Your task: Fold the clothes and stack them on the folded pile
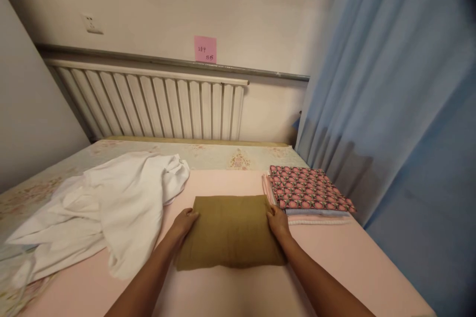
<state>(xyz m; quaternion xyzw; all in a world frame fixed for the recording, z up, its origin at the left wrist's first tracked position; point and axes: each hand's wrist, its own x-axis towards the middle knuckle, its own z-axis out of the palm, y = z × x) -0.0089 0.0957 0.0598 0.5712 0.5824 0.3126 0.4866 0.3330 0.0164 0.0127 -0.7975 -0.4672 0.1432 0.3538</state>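
A folded olive-brown cloth [231, 233] is spread flat in front of me, above or on the pink sheet [353, 262]; I cannot tell whether it touches. My left hand [186, 221] grips its left edge near the far corner, thumb on top. On the opposite edge my right hand [278, 223] pinches the cloth in the same way. Just beyond my right hand lies a stack of folded fabrics, topped by a red and black patterned cloth [310, 188]. Left of my left hand, a white cloth [130, 198] lies in a loose heap.
Behind the bed's flowered cover [240, 158] a white radiator [159, 104] runs along the wall. A blue curtain [357, 89] hangs at the right, close to the stack. A pink note [205, 49] and a socket [91, 24] are on the wall.
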